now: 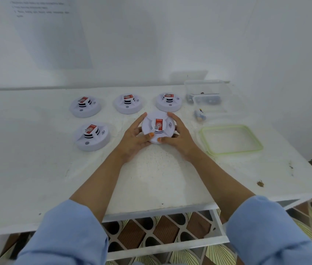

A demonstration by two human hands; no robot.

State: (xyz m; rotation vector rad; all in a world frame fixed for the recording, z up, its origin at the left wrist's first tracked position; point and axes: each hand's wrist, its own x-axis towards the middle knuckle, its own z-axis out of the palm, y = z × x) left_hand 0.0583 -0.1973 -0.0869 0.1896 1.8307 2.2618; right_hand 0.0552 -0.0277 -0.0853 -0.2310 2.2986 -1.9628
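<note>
A round white smoke detector (158, 124) with a red label sits at the middle of the white table (36, 169). My left hand (134, 140) grips its left side, fingers curled round the rim and thumb on its front edge. My right hand (178, 138) grips its right side the same way. Whether the detector is lifted or rests on the table, I cannot tell.
Several more white detectors lie on the table: three in a back row (85, 106) (128, 103) (169, 102) and one at front left (92, 136). At back right stands a clear box (206, 90) with batteries, loose batteries (199, 114) in front, and a green-rimmed lid (231, 139).
</note>
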